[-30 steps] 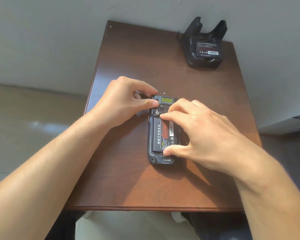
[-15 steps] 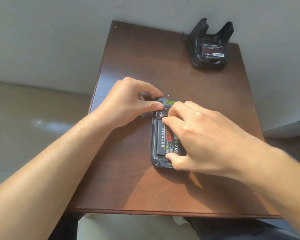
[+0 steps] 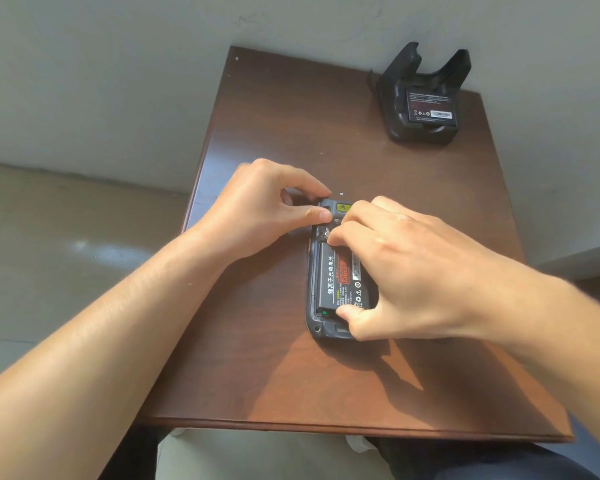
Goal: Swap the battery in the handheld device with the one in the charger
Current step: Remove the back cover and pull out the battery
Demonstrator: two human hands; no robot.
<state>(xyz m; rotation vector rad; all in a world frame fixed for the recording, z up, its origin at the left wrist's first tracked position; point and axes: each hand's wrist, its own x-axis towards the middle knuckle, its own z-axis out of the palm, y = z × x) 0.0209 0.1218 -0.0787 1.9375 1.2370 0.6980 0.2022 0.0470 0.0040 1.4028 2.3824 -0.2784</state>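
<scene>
The dark handheld device [image 3: 317, 327] lies face down in the middle of the brown table [image 3: 291, 375], its back cover off. A black battery [image 3: 333, 278] with white and orange print sits in its bay. My left hand [image 3: 267, 209] pinches the device's top left corner. My right hand [image 3: 406, 268] spans the battery, index fingertip at its top edge and thumb at its bottom edge. At the far right corner stands the black charger cradle [image 3: 426, 98], with a second black battery [image 3: 430, 107] seated in it.
The table stands against a pale wall [image 3: 118, 81]. Its left edge drops to a shiny floor [image 3: 66, 254]. My legs show below the near edge.
My right hand has slid slightly down the battery, the thumb curling under its lower end. The camera has shifted a little; my left hand keeps its hold.
</scene>
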